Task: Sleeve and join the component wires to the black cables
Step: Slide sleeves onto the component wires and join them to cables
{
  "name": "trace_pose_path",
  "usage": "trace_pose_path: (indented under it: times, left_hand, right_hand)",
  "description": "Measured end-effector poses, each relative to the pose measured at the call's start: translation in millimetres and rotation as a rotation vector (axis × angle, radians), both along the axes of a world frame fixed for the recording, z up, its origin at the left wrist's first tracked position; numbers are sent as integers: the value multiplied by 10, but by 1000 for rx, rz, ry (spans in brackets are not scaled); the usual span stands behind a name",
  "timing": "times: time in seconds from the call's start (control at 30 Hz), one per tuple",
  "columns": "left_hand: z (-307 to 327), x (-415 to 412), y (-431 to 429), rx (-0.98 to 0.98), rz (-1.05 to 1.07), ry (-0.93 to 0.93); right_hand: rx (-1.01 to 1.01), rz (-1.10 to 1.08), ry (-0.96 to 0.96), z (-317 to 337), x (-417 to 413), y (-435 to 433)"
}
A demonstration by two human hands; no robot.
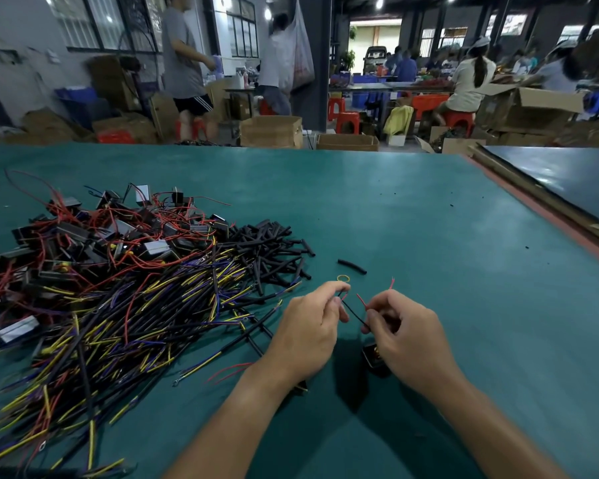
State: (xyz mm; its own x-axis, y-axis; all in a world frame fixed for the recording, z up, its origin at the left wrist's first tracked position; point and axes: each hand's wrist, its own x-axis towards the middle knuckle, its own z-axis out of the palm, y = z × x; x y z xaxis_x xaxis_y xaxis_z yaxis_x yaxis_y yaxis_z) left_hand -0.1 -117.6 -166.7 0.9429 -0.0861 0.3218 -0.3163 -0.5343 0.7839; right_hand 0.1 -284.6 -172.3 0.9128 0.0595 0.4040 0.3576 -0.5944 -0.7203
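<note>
left hand (308, 330): you pinch the thin black sleeve (353, 312) by its end, steadying it.
right hand (405, 333): you pinch the red component wires (361, 300), likely lined up for threading.

A yellow rubber band (343, 278) lies on the green table (429, 219).

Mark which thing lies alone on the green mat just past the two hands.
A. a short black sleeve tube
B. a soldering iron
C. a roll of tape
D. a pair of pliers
A: a single black sleeve tube lies on the green mat, apart from the pile of tubes to its left.
</note>
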Motion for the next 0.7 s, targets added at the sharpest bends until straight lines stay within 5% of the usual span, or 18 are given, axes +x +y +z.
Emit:
trace_pose_path:
  times: [0.4,0.7]
  left_hand:
    - [90,-20,3,-172,156,13]
    - [147,-67,-102,-368,45,183]
  right_hand:
    - [3,-31,-11,-2,15,-24]
    - [-11,46,-17,19,-35,18]
